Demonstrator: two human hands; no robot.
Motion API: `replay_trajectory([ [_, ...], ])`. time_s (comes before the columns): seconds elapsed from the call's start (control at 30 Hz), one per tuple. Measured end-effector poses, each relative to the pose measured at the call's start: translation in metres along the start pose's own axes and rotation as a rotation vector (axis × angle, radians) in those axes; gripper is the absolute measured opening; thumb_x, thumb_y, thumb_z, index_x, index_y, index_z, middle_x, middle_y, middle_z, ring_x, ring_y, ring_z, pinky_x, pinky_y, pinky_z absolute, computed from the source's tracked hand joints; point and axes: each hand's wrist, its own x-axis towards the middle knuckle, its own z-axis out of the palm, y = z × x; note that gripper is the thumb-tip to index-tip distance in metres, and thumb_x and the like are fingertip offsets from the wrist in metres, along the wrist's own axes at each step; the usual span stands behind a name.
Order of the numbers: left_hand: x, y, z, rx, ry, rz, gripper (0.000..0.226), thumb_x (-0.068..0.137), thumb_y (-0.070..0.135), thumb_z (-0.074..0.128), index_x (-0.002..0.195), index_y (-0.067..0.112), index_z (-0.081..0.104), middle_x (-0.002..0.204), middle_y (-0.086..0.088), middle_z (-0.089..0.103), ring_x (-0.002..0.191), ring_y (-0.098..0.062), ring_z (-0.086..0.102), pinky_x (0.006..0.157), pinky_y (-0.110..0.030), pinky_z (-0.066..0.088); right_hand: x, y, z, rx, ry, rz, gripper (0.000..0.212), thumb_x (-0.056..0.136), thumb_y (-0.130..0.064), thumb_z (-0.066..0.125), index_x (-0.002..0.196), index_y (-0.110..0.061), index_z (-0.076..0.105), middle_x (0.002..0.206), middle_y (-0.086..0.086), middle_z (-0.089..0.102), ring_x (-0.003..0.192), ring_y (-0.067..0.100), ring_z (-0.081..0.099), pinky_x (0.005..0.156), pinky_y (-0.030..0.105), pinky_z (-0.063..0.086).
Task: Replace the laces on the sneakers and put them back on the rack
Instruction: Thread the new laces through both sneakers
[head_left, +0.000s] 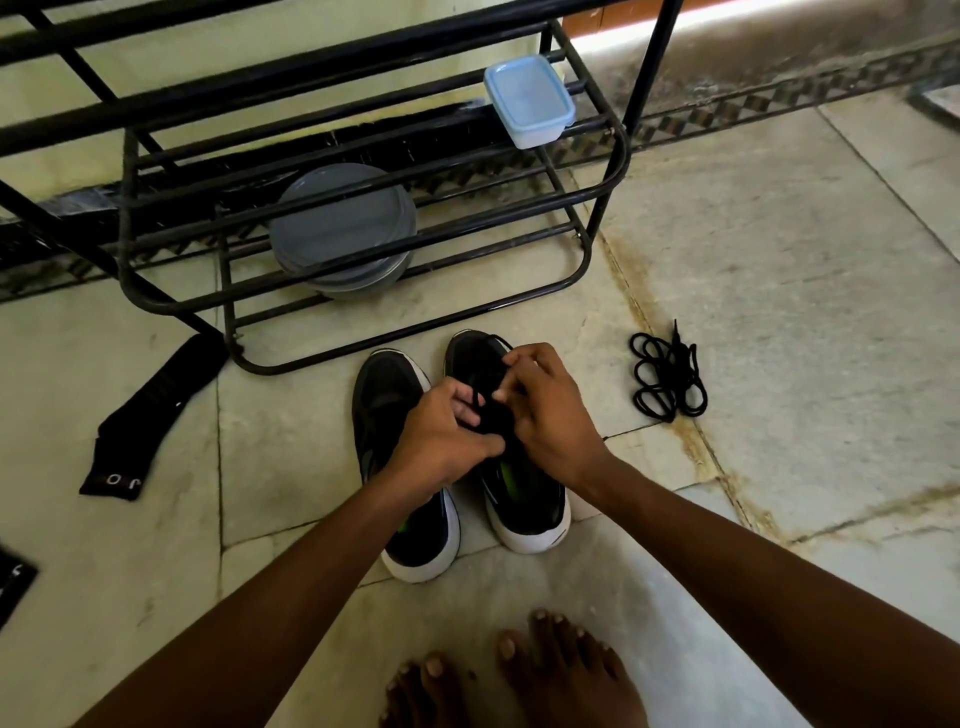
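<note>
Two black sneakers with white soles stand side by side on the floor, toes toward the rack. The left sneaker has no lace showing. Over the right sneaker both hands work at the eyelets. My left hand pinches a black lace above the tongue. My right hand pinches the same lace a little farther toward the toe. A coiled black lace lies on the floor to the right. The black metal rack stands just behind the sneakers.
On the rack sit a pale blue lidded box and stacked grey plates. A black sock lies on the floor at the left, another dark item at the left edge. My bare feet are at the bottom.
</note>
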Motion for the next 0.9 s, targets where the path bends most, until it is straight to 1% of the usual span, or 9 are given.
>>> replay_trajectory([
  [0.07,-0.001,-0.001,0.002,-0.008,-0.014,0.014,0.047,0.059,0.018,0.086,0.098,0.024,0.061,0.091,-0.003,0.066,0.071,-0.015,0.064,0.064,-0.033,0.057,0.003,-0.006,-0.007,0.108,0.080,-0.003,0.012,0.091,0.007,0.056,0.091,-0.004,0.058,0.107,0.008,0.061,0.099,0.014,0.059,0.083,0.016,0.046],
  [0.17,0.001,-0.001,0.003,-0.014,-0.034,0.008,0.045,0.059,0.018,0.084,0.097,0.024,0.061,0.090,-0.004,0.065,0.072,-0.016,0.065,0.063,-0.031,0.055,0.010,-0.010,-0.019,0.155,0.059,0.067,0.006,0.096,-0.006,0.060,0.094,-0.011,0.062,0.100,0.002,0.069,0.096,0.013,0.067,0.083,0.029,0.054],
  [0.23,0.002,-0.001,0.003,-0.018,-0.038,-0.010,0.046,0.054,0.022,0.082,0.096,0.024,0.062,0.091,-0.005,0.065,0.073,-0.017,0.065,0.066,-0.032,0.057,0.015,-0.008,-0.024,0.065,-0.041,0.050,0.005,0.089,-0.009,0.069,0.088,-0.013,0.069,0.106,0.002,0.067,0.100,0.014,0.065,0.086,0.027,0.054],
  [0.33,0.004,-0.002,0.003,-0.034,-0.029,-0.024,0.044,0.055,0.021,0.082,0.095,0.021,0.063,0.092,-0.006,0.066,0.074,-0.015,0.063,0.065,-0.031,0.055,0.014,-0.004,-0.026,-0.138,-0.309,0.056,0.019,0.077,-0.009,0.077,0.094,-0.016,0.075,0.120,0.005,0.058,0.113,0.017,0.058,0.087,0.008,0.040],
  [0.4,0.005,-0.004,0.003,-0.053,-0.024,-0.029,0.045,0.054,0.023,0.081,0.095,0.019,0.064,0.092,-0.007,0.066,0.074,-0.016,0.063,0.065,-0.031,0.055,0.010,0.000,-0.023,-0.213,-0.400,0.035,0.037,0.071,-0.009,0.074,0.107,-0.015,0.073,0.123,0.009,0.055,0.118,0.022,0.054,0.097,0.018,0.043],
  [0.5,0.005,-0.005,0.002,-0.073,-0.032,-0.036,0.045,0.054,0.023,0.080,0.096,0.019,0.064,0.093,-0.010,0.066,0.073,-0.019,0.063,0.067,-0.033,0.056,0.006,0.003,-0.013,-0.242,-0.366,0.034,0.046,0.072,-0.010,0.073,0.117,-0.014,0.068,0.128,0.011,0.050,0.116,0.031,0.055,0.099,0.038,0.050],
  [0.7,0.006,-0.005,0.001,-0.097,-0.037,-0.063,0.046,0.050,0.024,0.076,0.095,0.019,0.065,0.092,-0.010,0.065,0.074,-0.019,0.062,0.069,-0.035,0.057,0.009,0.010,0.002,-0.280,-0.309,0.024,0.035,0.074,-0.023,0.071,0.108,-0.016,0.077,0.127,0.006,0.049,0.119,0.029,0.052,0.094,0.043,0.052],
  [0.8,0.007,-0.006,0.000,-0.102,-0.040,-0.065,0.046,0.050,0.024,0.076,0.095,0.020,0.065,0.090,-0.008,0.064,0.074,-0.019,0.062,0.073,-0.041,0.059,0.009,0.008,0.003,-0.271,-0.267,0.025,0.023,0.077,-0.018,0.069,0.097,-0.014,0.079,0.127,0.006,0.050,0.117,0.030,0.052,0.090,0.045,0.053],
  [0.9,0.006,-0.005,0.000,-0.109,-0.049,-0.065,0.046,0.051,0.023,0.075,0.095,0.018,0.065,0.089,-0.008,0.064,0.072,-0.019,0.061,0.069,-0.038,0.057,0.010,0.004,0.003,-0.316,-0.264,0.000,0.016,0.082,-0.014,0.069,0.094,-0.012,0.079,0.132,0.008,0.049,0.118,0.031,0.050,0.088,0.046,0.053],
])
